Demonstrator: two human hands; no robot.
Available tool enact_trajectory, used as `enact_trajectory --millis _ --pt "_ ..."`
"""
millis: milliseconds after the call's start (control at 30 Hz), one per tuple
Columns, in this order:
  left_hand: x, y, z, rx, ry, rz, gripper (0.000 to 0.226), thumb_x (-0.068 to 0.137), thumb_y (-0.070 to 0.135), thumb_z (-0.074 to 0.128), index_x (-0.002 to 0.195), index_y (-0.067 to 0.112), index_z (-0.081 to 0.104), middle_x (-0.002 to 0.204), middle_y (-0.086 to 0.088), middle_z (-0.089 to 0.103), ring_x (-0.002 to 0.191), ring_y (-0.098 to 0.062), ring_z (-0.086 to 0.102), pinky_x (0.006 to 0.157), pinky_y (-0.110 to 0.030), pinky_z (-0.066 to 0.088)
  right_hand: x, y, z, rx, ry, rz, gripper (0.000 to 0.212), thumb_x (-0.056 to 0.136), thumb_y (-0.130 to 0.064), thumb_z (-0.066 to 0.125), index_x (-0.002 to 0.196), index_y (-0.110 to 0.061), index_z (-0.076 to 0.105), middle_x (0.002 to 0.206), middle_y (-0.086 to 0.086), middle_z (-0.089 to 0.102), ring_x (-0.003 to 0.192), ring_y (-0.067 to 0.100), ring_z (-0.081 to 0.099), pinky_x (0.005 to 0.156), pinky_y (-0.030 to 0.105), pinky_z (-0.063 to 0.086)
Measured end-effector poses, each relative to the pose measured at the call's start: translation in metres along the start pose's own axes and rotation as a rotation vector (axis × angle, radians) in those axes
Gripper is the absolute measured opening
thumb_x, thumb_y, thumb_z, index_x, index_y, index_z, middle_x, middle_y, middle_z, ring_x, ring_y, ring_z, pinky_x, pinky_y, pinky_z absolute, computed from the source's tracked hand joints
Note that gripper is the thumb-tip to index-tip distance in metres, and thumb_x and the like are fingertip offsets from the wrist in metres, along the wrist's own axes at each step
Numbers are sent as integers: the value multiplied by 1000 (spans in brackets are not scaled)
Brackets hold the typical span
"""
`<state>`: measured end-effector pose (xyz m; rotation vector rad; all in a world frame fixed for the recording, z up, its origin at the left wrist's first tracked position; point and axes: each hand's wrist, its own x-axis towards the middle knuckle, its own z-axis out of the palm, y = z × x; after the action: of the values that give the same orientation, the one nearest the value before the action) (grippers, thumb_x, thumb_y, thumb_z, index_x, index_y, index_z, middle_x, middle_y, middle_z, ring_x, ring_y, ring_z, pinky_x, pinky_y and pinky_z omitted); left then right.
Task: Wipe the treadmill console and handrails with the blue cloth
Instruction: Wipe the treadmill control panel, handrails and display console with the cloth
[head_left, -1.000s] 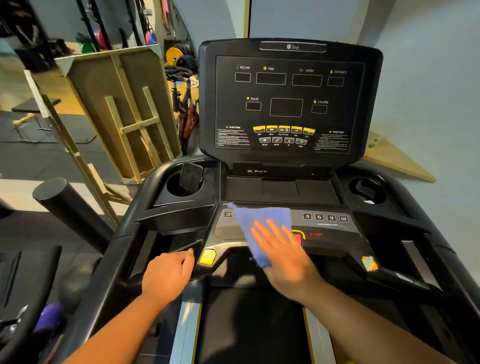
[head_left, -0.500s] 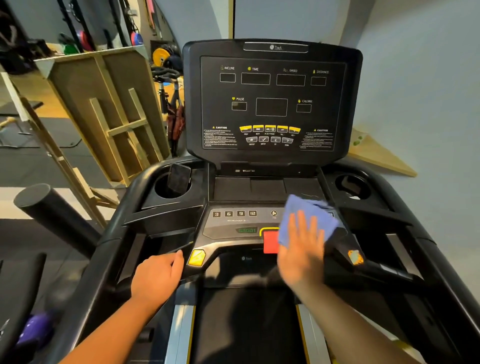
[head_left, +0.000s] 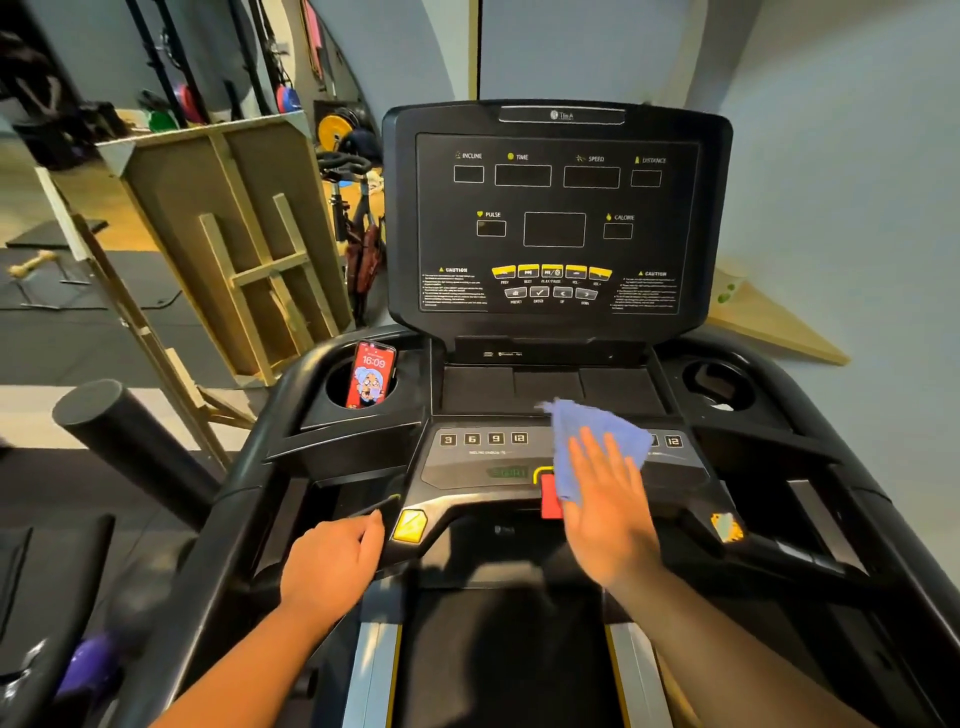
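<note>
Blue cloth (head_left: 587, 441) lies under the flat right hand (head_left: 605, 499) on the lower console (head_left: 483, 467); handrails seemingly remain, left hand (head_left: 332, 561) gripping one.

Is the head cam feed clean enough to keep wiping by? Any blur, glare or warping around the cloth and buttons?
Head view: the blue cloth and right hand are slightly motion-smeared; the left hand is sharper. Wide-angle warping bows the frame edges. Lighting is dim and warm, with no strong glare on the console; its small caution print is unreadable, while the lit phone screen reads clearly.
</note>
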<state>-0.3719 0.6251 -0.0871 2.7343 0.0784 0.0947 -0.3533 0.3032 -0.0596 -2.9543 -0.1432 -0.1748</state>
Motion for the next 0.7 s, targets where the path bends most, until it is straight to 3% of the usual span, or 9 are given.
enact_trajectory --millis 100,133,233,300,367,433,533,633,700 --pt "0 0 -1 53 17 11 54 103 39 33 60 17 57 53 1 60 50 -13 60 59 -35 55 13 -27 -3 -56 22 101 72 95 -37 54 156 -10 26 164 13 23 152 39 15 121 55 18" --pt "0 -1 -1 56 17 15 55 103 40 31 60 17 58 53 0 61 50 -12 60 59 -36 56 18 -43 -3 -69 20 45 71 94 -38 50 156 -11 29 164 13 24 151 41 16 121 56 17" --pt "0 -1 0 51 9 22 55 103 40 32 61 18 61 53 0 62 50 -11 61 59 -36 57 28 -84 0 -38 -59 -218 71 95 -42 34 160 -21 15 168 4 6 154 36 -4 119 50 -9" --pt "1 -3 2 62 13 23 59 101 45 26 61 19 61 53 1 62 49 -11 61 57 -34 56 27 -90 1 -24 -106 -366 69 98 -40 38 160 -27 11 168 -3 0 154 29 -12 118 43 -18" --pt "2 -4 3 61 9 25 59 102 45 26 61 20 61 53 2 63 49 -10 62 57 -32 57 22 -74 2 9 -130 -479 69 98 -35 42 160 -30 12 167 -10 -2 153 20 -16 120 37 -21" --pt "1 -4 3 44 4 24 56 104 40 30 63 21 63 55 3 64 51 -9 63 58 -30 57 13 -44 0 -33 -126 -529 68 94 -33 40 158 -26 21 166 -8 8 153 20 -3 121 38 -10" --pt "0 -2 2 36 -4 22 55 104 39 30 65 22 65 57 3 66 52 -9 64 59 -26 57 2 10 -3 -92 -9 -344 68 87 -33 40 152 -13 39 158 10 38 148 32 27 117 48 17" --pt "1 -5 4 47 -3 22 56 105 39 30 63 21 63 55 2 64 51 -9 64 59 -30 58 11 32 -9 -92 7 15 66 98 -35 44 156 -13 21 164 13 22 152 32 11 123 49 16" --pt "1 -5 5 40 1 19 56 104 39 31 62 21 62 54 1 63 50 -10 63 58 -31 58 22 8 -13 -120 -22 102 69 99 -41 41 158 -14 16 167 12 13 153 36 7 122 52 11"
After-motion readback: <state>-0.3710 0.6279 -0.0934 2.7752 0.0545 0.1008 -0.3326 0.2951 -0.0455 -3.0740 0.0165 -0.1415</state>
